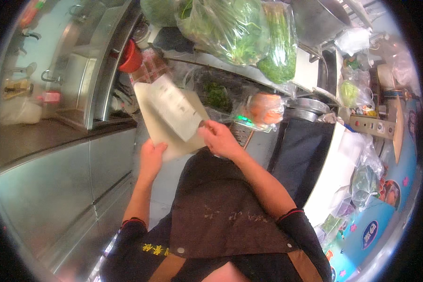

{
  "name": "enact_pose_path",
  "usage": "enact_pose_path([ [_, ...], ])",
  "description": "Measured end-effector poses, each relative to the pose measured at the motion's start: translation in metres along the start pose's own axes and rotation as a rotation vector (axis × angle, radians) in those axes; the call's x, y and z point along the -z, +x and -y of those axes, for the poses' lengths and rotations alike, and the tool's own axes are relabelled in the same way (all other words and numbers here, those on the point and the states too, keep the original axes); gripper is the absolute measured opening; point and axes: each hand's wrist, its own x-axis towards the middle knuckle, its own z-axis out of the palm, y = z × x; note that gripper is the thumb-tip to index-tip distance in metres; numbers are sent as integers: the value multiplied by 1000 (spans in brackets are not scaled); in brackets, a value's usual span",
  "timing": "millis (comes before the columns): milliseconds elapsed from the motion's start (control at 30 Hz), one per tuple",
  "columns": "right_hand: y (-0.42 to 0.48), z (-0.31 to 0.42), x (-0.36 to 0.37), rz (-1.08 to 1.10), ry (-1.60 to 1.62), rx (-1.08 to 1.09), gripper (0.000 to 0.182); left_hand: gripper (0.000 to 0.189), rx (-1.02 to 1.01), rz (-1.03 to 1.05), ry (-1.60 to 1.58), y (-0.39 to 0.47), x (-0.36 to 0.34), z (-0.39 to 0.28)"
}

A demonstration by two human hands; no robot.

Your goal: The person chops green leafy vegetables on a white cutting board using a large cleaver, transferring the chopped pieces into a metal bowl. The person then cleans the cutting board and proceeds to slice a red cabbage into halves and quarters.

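A pale cutting board [144,112] is held by its near left corner in my left hand [152,155], thumb on top. My right hand [220,138] grips the handle end of a broad cleaver [176,109], whose rectangular blade lies flat over the board or just above it; whether they touch I cannot tell. The cleaver's handle is mostly hidden by my fingers. Beyond the board's far edge lies a red checked cloth or sheet [148,67], with a red plastic container [131,56] beside it.
Bags of leafy greens [232,35] and green stalks [277,42] sit on the shelf ahead. A bag of orange items [266,111] hangs or rests right of the board. Steel cabinets [56,183] and a sink area stand left; a dark-fronted unit [303,155] stands right.
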Motion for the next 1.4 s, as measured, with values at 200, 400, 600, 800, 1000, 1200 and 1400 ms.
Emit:
enact_pose_path([
  [200, 49, -132, 67, -593, -596, 167, 38, 34, 31, 12, -5, -26, 9, -35],
  [400, 35, -127, 111, -684, -726, -12, 37, 31, -75, 56, -77, -37, 32, -21],
  [600, 65, -107, 89, -512, -841, -51, 34, 28, -152, 382, 9, -44, 43, -42],
  [800, -31, -50, 86, -389, -698, 115, 35, 32, -410, 174, 369, 53, -16, 25],
  [1000, -80, -46, 41, -136, 136, -70, 51, 33, -138, 100, -20, 76, -16, 38],
  [1200, -65, -255, 128, -518, -111, -419, 57, 42, -24, 43, -439, 35, 45, 26],
  [1400, -75, -208, 146, -875, -729, -124, 48, 44, -88, -64, -367, 7, 67, 18],
])
